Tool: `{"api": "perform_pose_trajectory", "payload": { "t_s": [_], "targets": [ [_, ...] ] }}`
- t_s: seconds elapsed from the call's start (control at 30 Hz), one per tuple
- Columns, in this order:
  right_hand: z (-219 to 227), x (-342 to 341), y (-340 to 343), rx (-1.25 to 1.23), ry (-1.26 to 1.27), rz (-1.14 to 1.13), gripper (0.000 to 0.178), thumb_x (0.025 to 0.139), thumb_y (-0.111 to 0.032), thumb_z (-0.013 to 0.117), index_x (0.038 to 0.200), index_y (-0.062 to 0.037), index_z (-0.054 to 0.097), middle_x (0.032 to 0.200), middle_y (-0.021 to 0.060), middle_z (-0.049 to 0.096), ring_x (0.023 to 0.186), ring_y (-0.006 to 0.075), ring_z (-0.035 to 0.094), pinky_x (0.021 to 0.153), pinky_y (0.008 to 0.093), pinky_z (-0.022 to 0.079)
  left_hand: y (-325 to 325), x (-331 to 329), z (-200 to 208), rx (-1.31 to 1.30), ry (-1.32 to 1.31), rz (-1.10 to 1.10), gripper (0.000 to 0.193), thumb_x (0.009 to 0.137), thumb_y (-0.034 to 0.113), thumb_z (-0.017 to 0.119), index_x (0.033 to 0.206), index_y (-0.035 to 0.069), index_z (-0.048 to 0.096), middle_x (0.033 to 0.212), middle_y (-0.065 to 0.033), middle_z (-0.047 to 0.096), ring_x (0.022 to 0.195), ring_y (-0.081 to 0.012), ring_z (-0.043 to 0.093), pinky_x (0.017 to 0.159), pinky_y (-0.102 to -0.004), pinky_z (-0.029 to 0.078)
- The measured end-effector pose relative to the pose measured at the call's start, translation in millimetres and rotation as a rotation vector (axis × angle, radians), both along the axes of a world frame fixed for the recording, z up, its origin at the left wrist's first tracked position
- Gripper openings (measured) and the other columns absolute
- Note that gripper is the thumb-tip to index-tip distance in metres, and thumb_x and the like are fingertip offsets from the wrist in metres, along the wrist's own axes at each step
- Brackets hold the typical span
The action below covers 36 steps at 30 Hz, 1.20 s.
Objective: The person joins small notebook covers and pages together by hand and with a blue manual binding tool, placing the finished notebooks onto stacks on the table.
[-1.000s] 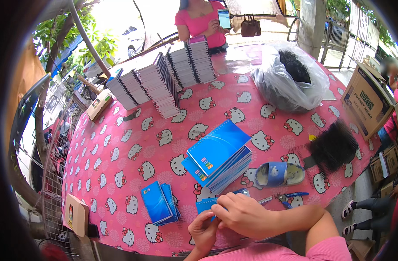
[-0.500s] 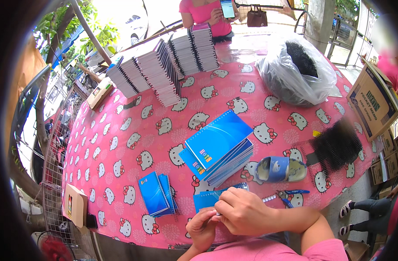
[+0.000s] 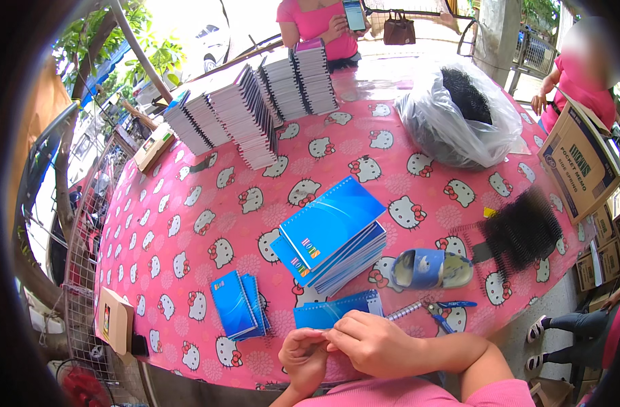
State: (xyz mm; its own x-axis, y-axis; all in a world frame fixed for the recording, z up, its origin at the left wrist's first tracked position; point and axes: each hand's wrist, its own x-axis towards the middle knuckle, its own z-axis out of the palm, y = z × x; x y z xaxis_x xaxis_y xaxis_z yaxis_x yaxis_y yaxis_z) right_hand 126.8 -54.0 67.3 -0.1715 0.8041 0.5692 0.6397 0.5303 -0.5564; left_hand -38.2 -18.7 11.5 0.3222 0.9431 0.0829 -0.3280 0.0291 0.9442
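Close to the near table edge, my left hand (image 3: 304, 361) and my right hand (image 3: 372, 344) meet with fingertips pinched together. Whatever is between them is too small or hidden to make out. Just beyond the fingers lies a blue-covered notebook (image 3: 323, 313), partly covered by my right hand. To its right are a thin spiral coil (image 3: 405, 311) and blue-handled pliers (image 3: 451, 313). Past it stands a stack of blue notebooks (image 3: 333, 220), the top one turned at an angle. A smaller pile of blue notebooks (image 3: 234, 305) lies left of my hands.
A blue slipper (image 3: 430, 268) and a heap of black coils (image 3: 523, 230) lie to the right. Farther back are a plastic bag of black coils (image 3: 418, 129) and tall stacks of bound notebooks (image 3: 238, 112). Cardboard boxes (image 3: 581, 159) stand at right; other people are around the table.
My hands, still pinched together, have shifted slightly left and down, showing more of the notebook and coil. The view has tilted a little, and a person at the right shows more.
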Motion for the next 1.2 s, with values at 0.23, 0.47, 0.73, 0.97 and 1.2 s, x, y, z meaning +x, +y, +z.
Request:
{"api": "perform_pose_trajectory", "payload": {
  "t_s": [0.23, 0.47, 0.73, 0.97, 1.2],
  "targets": [
    [11, 1, 2, -0.018, -0.057, -0.011, 0.021, 0.079, -0.011, 0.068, 0.093, 0.0022, 0.061, 0.084, 0.0115, 0.056, 0.077, 0.0251, 0.057, 0.067, 0.0339, 0.048, -1, 7, 13, 0.098, -0.14, -0.083, 0.035, 0.079, -0.016, 0.064, 0.108, 0.0, 0.053, 0.11, -0.015, 0.062, 0.097, -0.0164, 0.062, 0.081, -0.0274, 0.052],
    [40, 14, -9, 0.1, -0.022, -0.043, 0.045, 0.069, -0.021, 0.082, 0.108, -0.0045, 0.067, 0.107, 0.013, 0.058, 0.086, 0.0274, 0.06, 0.071, 0.0397, 0.048, 19, -33, 25, 0.166, 0.222, -0.059, 0.034, 0.087, -0.011, 0.059, 0.119, -0.001, 0.056, 0.11, -0.0094, 0.062, 0.084, -0.0162, 0.065, 0.067, -0.0271, 0.056],
    [50, 43, -19, 0.096, 0.022, -0.389, 0.028, 0.075, -0.014, 0.079, 0.098, -0.0047, 0.068, 0.1, 0.013, 0.06, 0.086, 0.0278, 0.061, 0.072, 0.0354, 0.05, 71, -116, -8, -0.05, 0.063, 0.684, 0.038, 0.088, -0.001, 0.06, 0.124, 0.002, 0.047, 0.102, -0.0084, 0.061, 0.087, -0.0147, 0.061, 0.07, -0.0282, 0.054],
    [34, 49, -8, -0.04, 0.047, -0.376, 0.028, 0.073, -0.015, 0.081, 0.094, -0.0013, 0.067, 0.099, 0.0139, 0.061, 0.082, 0.0259, 0.062, 0.069, 0.0346, 0.051, 89, -134, -43, -0.027, 0.536, 0.65, 0.038, 0.085, -0.001, 0.06, 0.121, 0.002, 0.052, 0.104, -0.0076, 0.059, 0.09, -0.0128, 0.057, 0.079, -0.0267, 0.047],
    [-41, 36, -33, -0.737, 0.225, -0.515, 0.057, 0.084, -0.047, 0.067, 0.115, 0.0007, 0.058, 0.103, 0.0185, 0.059, 0.09, 0.0322, 0.061, 0.079, 0.0412, 0.049, 85, -126, -33, 0.017, 0.627, 0.688, 0.043, 0.083, -0.002, 0.063, 0.124, 0.002, 0.05, 0.12, -0.0094, 0.053, 0.107, -0.017, 0.051, 0.088, -0.0306, 0.046]
  ]
}}
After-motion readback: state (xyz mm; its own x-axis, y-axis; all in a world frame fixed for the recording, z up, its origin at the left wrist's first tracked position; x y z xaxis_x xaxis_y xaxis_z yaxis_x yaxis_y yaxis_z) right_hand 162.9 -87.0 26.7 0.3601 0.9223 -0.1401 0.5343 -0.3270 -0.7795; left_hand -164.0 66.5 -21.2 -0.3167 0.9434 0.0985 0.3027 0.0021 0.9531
